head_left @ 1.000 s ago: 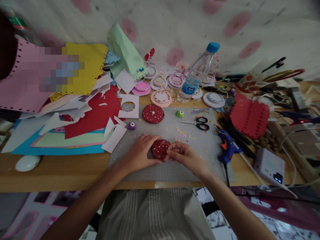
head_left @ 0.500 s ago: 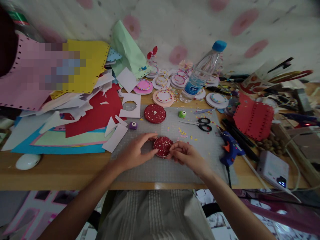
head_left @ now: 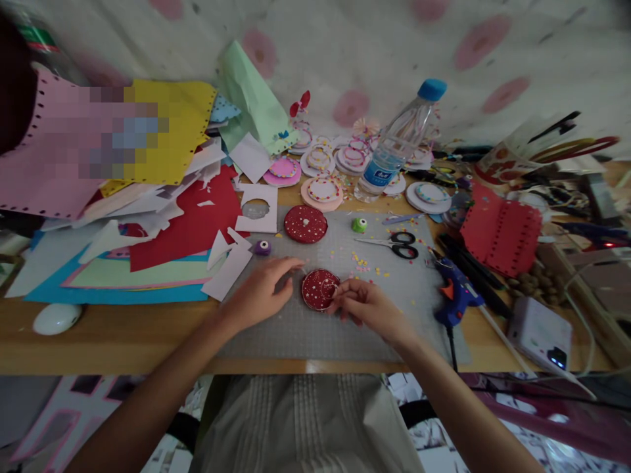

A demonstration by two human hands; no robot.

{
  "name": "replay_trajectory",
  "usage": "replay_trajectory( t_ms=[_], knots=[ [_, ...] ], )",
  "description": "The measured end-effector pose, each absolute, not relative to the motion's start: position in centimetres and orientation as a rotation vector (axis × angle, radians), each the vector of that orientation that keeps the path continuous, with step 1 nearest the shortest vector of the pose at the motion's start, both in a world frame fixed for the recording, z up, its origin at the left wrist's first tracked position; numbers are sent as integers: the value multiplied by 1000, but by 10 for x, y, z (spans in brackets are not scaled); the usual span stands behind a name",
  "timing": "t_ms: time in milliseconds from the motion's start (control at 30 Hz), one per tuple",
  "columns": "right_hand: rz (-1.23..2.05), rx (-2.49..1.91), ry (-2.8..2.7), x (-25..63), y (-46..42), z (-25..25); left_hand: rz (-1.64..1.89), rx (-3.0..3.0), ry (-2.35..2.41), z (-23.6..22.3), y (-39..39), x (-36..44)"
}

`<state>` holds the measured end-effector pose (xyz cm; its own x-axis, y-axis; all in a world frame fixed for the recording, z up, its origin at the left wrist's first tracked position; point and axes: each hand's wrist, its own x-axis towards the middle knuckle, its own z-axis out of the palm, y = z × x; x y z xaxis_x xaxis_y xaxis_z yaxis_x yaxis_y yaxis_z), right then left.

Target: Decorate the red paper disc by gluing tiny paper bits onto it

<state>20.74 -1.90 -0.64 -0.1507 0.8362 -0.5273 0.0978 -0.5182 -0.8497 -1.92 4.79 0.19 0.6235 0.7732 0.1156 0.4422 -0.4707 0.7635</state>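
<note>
One small dark-red starry disc (head_left: 316, 289) is near the middle of the grey mat (head_left: 305, 338) on the bench (head_left: 148, 341). The left hand (head_left: 261, 295) is just beside it, thumb and fingers parted wide. The right hand (head_left: 369, 305) is drawn narrow at the disc's right edge; whether it grips it I cannot tell. Behind lie a larger red disc (head_left: 305, 224) and black-handled scissors (head_left: 394, 246); a blue glue gun (head_left: 456, 292) is well to the right.

The near disc (head_left: 315, 289) and the far disc (head_left: 302, 230) are dark red with white speckles. The glue gun (head_left: 458, 297) is blue, its trigger (head_left: 447, 290) orange, the mat (head_left: 300, 340) grey.
</note>
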Motion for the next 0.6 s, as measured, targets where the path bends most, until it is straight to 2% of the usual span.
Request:
replay_trajectory(
  t_ms=[600],
  knots=[
    [1673,-1571,-983,201,-19,-9,457,2681,824,-3,17,-36]
  ],
)
